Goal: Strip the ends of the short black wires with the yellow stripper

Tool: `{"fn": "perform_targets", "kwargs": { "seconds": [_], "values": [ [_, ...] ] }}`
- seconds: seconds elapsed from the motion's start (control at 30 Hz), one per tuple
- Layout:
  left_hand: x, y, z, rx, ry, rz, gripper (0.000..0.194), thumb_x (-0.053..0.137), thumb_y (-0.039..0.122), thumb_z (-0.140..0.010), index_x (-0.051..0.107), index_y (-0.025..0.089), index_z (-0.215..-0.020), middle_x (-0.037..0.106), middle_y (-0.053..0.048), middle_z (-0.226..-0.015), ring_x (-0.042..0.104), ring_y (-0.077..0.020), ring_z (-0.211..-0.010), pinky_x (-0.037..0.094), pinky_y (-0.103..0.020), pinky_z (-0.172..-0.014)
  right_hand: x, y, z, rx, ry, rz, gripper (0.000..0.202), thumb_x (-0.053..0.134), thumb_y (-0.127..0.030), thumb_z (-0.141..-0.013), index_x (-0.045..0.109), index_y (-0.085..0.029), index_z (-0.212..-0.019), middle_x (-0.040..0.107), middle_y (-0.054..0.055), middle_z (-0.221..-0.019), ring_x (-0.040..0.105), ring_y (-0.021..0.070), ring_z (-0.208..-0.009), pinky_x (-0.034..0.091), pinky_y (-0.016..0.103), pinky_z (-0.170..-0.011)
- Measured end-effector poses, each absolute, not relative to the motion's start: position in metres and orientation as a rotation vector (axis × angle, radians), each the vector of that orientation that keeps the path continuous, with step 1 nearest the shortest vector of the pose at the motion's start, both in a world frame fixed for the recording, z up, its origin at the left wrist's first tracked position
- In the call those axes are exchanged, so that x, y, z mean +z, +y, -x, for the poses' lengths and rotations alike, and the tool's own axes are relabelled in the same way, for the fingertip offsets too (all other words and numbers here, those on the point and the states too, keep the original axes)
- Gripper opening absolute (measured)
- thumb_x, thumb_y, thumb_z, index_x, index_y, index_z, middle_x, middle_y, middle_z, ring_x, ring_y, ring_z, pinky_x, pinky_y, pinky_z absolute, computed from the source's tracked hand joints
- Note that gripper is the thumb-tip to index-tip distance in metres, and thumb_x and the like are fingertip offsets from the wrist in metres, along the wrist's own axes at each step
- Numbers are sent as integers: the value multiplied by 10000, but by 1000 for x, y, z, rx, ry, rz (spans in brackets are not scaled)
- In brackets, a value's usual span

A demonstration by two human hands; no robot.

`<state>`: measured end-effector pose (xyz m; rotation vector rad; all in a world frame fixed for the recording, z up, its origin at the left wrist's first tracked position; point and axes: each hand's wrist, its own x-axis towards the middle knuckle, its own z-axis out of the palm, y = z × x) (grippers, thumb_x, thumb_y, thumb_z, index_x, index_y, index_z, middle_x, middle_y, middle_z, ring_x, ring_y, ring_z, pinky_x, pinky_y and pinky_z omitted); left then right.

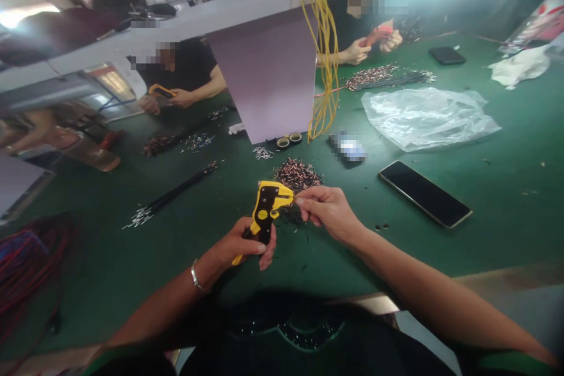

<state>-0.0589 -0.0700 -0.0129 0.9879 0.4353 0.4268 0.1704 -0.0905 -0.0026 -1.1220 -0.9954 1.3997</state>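
Observation:
My left hand (pixel 251 244) is wrapped round the handles of a yellow and black wire stripper (pixel 264 211), its jaws pointing right. At those jaws, the thumb and fingers of my right hand (pixel 324 208) are pinched together. What they pinch is too small to make out clearly. Just beyond the tool lies a heap of short copper and black wire offcuts (pixel 297 175). To the left, a bundle of black wires (pixel 176 191) with pale, stripped ends rests on the green table (pixel 211 258).
A phone (pixel 425 194) and a clear plastic bag (pixel 427 117) lie to the right. Tape rolls (pixel 288 140) sit by an upright panel (pixel 268 76); yellow cables (pixel 328 53) hang beside it. Red and blue cables (pixel 30 264) are coiled at left. Co-workers' hands (pixel 370 44) are across the table.

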Motion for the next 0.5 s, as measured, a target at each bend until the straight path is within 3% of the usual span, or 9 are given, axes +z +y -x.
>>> {"fn": "perform_targets", "kwargs": {
  "seconds": [0.4,0.5],
  "values": [
    [-16,-81,56,480,532,-991,178,733,199,-728,612,129,-839,569,21,-568,518,-102,-427,477,-237,-414,-7,-85,-173,1410,-993,1112,186,745,-357,-679,715,-175,-698,612,-41,-471,411,52,-354,304,204,-354],
    [-18,-81,55,514,577,-1001,161,712,184,-738,588,138,-831,521,57,-495,437,-69,-348,420,-197,-367,-11,-84,-173,1426,-985,1097,179,745,-346,-669,712,-172,-699,617,-39,-471,417,53,-347,309,204,-355]
  ]
}}
